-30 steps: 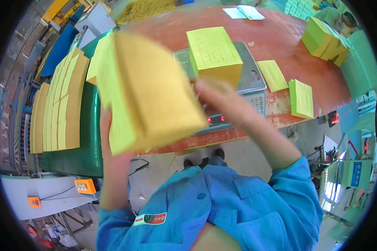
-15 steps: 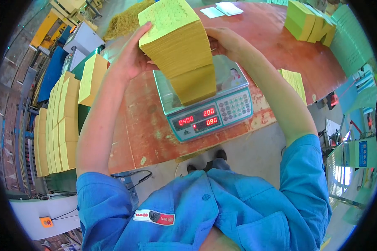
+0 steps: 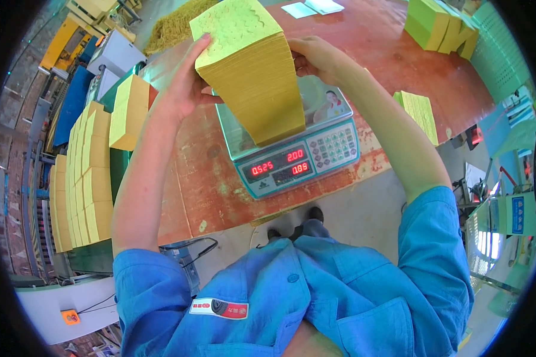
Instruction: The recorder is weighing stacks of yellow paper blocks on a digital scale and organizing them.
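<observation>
A tall stack of yellow paper sheets point(image 3: 250, 83) stands upright on a digital weighing scale point(image 3: 339, 143), its top sheet patterned with scalloped marks. My left hand point(image 3: 184, 83) grips the stack's left side, thumb near the top edge and fingers lower down. Against its right side, near the top, my right hand point(image 3: 318, 59) presses with curled fingers, some hidden behind the paper. Red digits glow on the scale's display, beside a keypad. Much of the scale's pan lies hidden under the stack.
The scale sits near the front edge of a worn red table point(image 3: 184, 196). More yellow paper stacks point(image 3: 89, 178) stand in rows at left. A yellow block point(image 3: 417, 113) lies beyond my right forearm, and further paper blocks point(image 3: 438, 30) stand at back right. White sheets point(image 3: 312, 7) lie at the far edge.
A seam across the lower part of the stack is no longer visible; the sides look continuous. The digits on the scale have changed. Both hands keep nearly the same hold.
</observation>
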Motion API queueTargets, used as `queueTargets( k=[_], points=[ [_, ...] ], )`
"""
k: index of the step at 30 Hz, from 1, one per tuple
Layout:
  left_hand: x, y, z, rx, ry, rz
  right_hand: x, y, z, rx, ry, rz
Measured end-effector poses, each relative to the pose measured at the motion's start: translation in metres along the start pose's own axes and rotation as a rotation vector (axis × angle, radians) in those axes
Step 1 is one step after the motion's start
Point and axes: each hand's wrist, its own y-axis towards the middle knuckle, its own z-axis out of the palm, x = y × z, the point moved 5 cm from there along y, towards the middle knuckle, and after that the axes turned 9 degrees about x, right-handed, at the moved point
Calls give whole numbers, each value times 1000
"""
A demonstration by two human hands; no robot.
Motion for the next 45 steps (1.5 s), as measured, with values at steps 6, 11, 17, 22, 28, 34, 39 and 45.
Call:
queueTargets(
  k=[6,11,17,22,28,34,39,45],
  points=[
    [25,17,-22,-97,-28,187,-14,-10,-18,-185,-95,-220],
    [91,42,2,-160,-481,252,-47,-16,29,-248,375,-261],
    [98,55,7,-20,-489,376,-47,-8,35,-150,315,-469],
    [96,37,-2,-233,-308,382,-55,-30,9,-339,210,-424],
    [187,-61,-49,-309,-803,215,-94,-124,-121,-795,-668,-299],
    [276,-143,11,-30,-575,26,-174,-110,-158,-722,-1243,205],
    [271,-160,52,-369,-437,-20,-176,-162,-117,-684,-1318,115],
    [278,-176,78,-363,-169,-261,-181,-245,-50,-650,-1256,78]
  ],
)
